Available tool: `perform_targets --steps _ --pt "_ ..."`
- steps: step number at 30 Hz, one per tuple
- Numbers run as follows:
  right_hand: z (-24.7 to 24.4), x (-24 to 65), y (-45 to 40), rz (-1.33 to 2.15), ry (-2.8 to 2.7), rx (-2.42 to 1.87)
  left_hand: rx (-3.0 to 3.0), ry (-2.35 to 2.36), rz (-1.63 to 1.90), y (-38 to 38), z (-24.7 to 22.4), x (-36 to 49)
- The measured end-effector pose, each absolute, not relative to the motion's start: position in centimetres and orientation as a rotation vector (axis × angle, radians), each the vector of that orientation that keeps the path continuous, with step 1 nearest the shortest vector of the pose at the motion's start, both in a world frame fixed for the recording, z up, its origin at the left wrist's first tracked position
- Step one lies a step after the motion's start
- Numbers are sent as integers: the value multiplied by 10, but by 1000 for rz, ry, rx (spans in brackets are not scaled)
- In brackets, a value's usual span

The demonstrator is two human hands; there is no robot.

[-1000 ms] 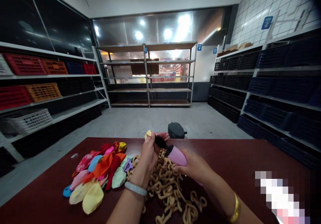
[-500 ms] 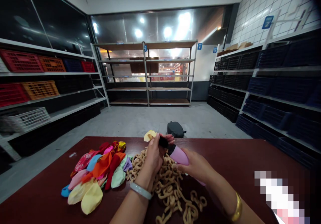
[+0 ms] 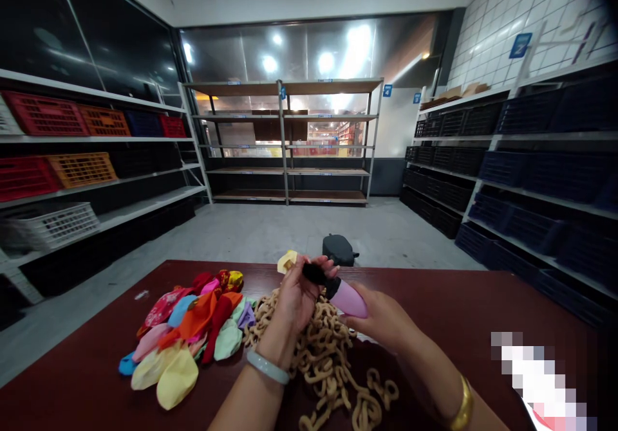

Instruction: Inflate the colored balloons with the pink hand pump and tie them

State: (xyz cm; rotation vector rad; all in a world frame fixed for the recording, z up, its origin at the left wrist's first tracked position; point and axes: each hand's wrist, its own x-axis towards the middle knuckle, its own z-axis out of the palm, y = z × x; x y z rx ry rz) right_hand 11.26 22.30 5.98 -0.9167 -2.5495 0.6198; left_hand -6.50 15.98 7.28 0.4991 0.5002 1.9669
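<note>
My right hand (image 3: 381, 318), with a gold bangle at the wrist, is closed round a lilac handle (image 3: 348, 300). The black end (image 3: 316, 274) of this tool reaches over the palm of my left hand (image 3: 297, 299). A small pale yellow piece (image 3: 286, 261) is pinched at the thumb side of my left hand, which wears a pale bangle. Beneath both hands lies a heap of tan, curled, ring-like pieces (image 3: 328, 354). To the left sits a pile of colourful cloth-like pieces (image 3: 193, 328) in red, orange, blue, pink, green and yellow.
The dark red table (image 3: 458, 328) spans the foreground, with a blurred white item (image 3: 545, 379) at its right. Beyond it, a dark bag-like object (image 3: 338, 249) stands near the far edge. Shelves (image 3: 284, 141) line the back, and crates (image 3: 80, 170) fill the side racks.
The black end and lilac handle have shifted slightly against my left hand, and its fingers have moved a little. My right hand has moved slightly right. The piles look the same.
</note>
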Motion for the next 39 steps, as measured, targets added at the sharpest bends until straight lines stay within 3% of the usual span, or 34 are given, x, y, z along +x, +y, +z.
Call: perform_targets --steps 8,18,32,39 --pt "54 108 217 254 -2566 -1051 508 484 2118 168 68 -67" --pt "52 119 235 148 -2582 -1006 546 424 2351 142 89 -131" --pt "55 113 219 50 -2546 -1078 431 579 2217 170 59 -33" --pt "52 111 220 26 -2504 -999 467 548 2275 169 65 -41"
